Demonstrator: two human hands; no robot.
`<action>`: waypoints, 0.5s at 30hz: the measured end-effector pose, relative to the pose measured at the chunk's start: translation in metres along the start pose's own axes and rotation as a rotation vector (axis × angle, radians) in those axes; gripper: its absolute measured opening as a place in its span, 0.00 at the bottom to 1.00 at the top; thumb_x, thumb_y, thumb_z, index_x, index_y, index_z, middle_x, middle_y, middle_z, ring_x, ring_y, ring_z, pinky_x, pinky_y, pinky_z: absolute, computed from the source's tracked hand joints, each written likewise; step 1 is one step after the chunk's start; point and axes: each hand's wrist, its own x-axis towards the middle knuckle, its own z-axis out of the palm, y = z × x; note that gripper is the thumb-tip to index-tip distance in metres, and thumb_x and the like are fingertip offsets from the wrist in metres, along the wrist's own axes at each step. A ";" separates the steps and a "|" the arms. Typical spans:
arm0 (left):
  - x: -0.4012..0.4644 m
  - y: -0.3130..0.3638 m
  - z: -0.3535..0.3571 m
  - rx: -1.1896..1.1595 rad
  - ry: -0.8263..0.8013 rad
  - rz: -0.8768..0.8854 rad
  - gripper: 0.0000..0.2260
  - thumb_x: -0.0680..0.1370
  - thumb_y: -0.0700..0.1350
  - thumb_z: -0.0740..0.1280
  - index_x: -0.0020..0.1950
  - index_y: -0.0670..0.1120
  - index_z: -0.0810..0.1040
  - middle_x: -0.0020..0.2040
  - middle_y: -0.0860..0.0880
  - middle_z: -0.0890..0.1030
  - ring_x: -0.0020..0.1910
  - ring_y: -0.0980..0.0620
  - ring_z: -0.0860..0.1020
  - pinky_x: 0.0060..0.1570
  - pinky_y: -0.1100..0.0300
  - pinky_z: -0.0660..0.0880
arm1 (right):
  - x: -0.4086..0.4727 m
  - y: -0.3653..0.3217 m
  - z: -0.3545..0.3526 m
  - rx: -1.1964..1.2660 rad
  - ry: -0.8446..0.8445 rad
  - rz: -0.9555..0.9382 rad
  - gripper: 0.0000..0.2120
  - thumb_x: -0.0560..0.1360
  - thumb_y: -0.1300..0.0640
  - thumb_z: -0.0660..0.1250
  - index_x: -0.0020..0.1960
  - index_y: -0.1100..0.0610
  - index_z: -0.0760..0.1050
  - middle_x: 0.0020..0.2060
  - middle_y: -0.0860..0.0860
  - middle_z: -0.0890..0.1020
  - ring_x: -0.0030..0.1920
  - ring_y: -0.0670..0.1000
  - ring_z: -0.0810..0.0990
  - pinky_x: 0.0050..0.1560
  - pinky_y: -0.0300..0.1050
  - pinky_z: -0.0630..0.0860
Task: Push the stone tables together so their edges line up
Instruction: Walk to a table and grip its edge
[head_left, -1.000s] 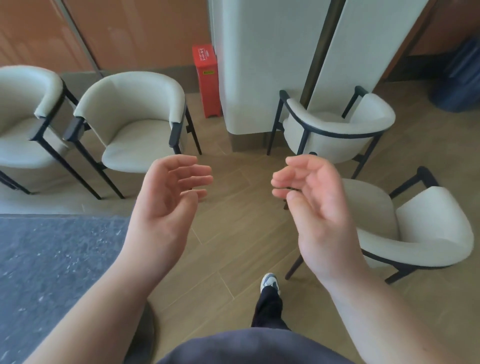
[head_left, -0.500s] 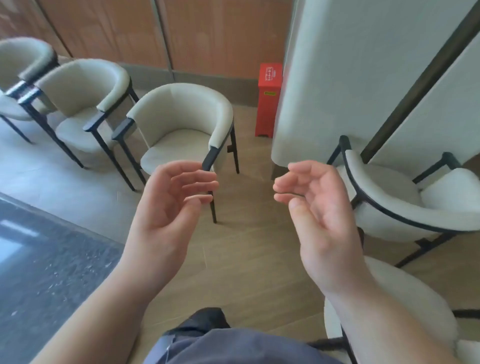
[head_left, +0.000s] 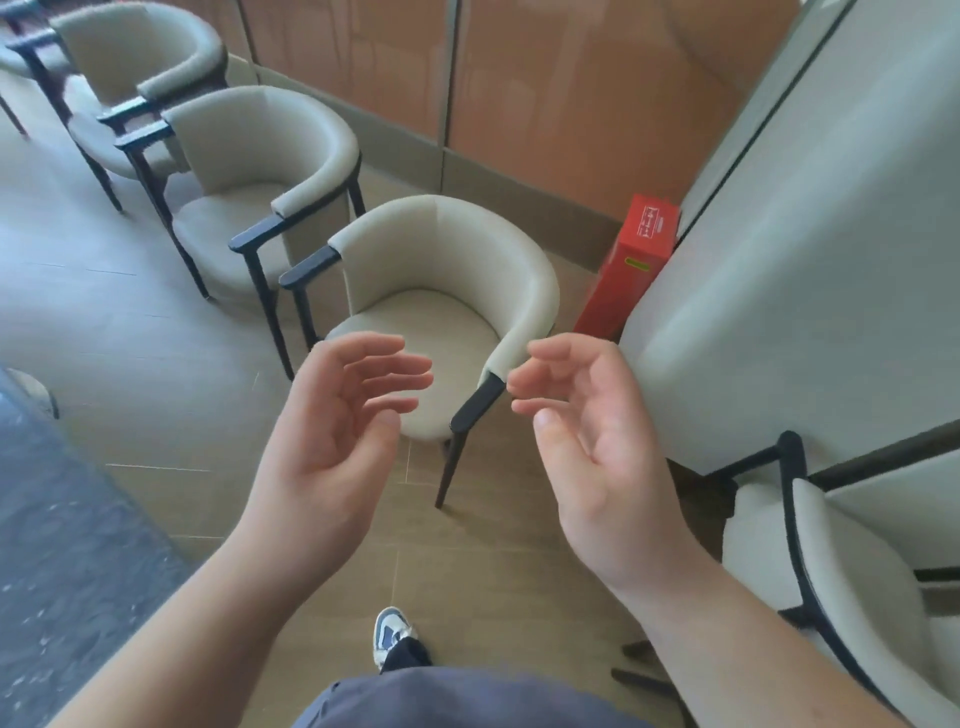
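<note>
A dark grey speckled stone table (head_left: 67, 545) fills the lower left corner of the head view; only one slab shows, and its far edge runs diagonally. My left hand (head_left: 332, 441) is raised in front of me, palm inward, fingers apart and curled, holding nothing. My right hand (head_left: 592, 441) mirrors it to the right, also empty with loose fingers. Both hands hover in the air to the right of the table, touching nothing.
A row of cream tub chairs with black frames stands ahead: the nearest chair (head_left: 447, 322) right behind my hands, two more (head_left: 249, 182) to its left. Another chair (head_left: 831, 561) is at the right. A pale pillar (head_left: 789, 291) and a red box (head_left: 628, 270) stand at the back right.
The view has swung left: the chairs and red box have shifted right in the frame, and the table edge has shifted too. My hands keep the same raised, empty pose.
</note>
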 end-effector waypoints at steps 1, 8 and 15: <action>0.016 -0.003 -0.003 0.004 0.008 0.013 0.18 0.77 0.30 0.57 0.66 0.40 0.71 0.58 0.43 0.82 0.61 0.42 0.81 0.60 0.49 0.78 | 0.019 0.003 0.004 -0.005 -0.011 -0.011 0.18 0.76 0.70 0.57 0.63 0.57 0.72 0.53 0.53 0.79 0.59 0.57 0.79 0.60 0.56 0.78; 0.096 -0.020 -0.031 0.056 0.091 -0.023 0.19 0.77 0.30 0.57 0.66 0.40 0.69 0.59 0.40 0.80 0.62 0.40 0.79 0.61 0.47 0.76 | 0.114 0.039 0.030 0.048 -0.105 -0.016 0.19 0.76 0.70 0.58 0.64 0.55 0.71 0.54 0.51 0.78 0.60 0.56 0.78 0.61 0.54 0.77; 0.150 -0.040 -0.026 0.196 0.248 -0.070 0.20 0.76 0.30 0.58 0.65 0.44 0.70 0.59 0.42 0.80 0.62 0.43 0.80 0.62 0.48 0.77 | 0.199 0.081 0.046 0.152 -0.277 -0.008 0.18 0.76 0.67 0.59 0.64 0.55 0.71 0.55 0.50 0.78 0.62 0.56 0.78 0.62 0.54 0.77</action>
